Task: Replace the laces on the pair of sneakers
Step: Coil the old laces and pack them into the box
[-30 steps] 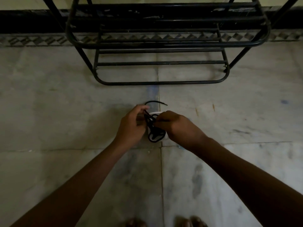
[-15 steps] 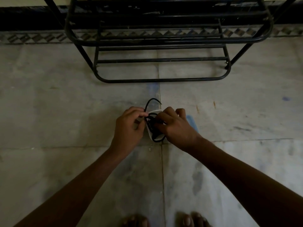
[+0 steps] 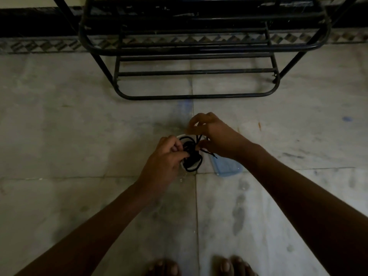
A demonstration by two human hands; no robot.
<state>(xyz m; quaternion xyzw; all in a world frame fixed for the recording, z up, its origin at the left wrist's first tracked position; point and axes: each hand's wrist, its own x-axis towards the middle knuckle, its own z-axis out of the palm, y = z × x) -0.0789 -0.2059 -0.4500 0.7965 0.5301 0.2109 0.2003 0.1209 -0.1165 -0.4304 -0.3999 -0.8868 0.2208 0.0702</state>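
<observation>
Both hands' fingers [image 3: 180, 145] pinch the black lace [image 3: 191, 156] bundled over a white container [image 3: 182, 136].

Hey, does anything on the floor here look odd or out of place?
Yes. No sneakers are in view: the left hand and right hand work a bundled black lace over something white. A flat pale blue object lies beside it, and the grey marble floor is smudged.

Matt black cord laces [image 3: 190, 156], scuffed pale stone floor [image 3: 59, 136], painted metal rack [image 3: 199, 50], perhaps glossy blue plastic sheet [image 3: 227, 168]
</observation>
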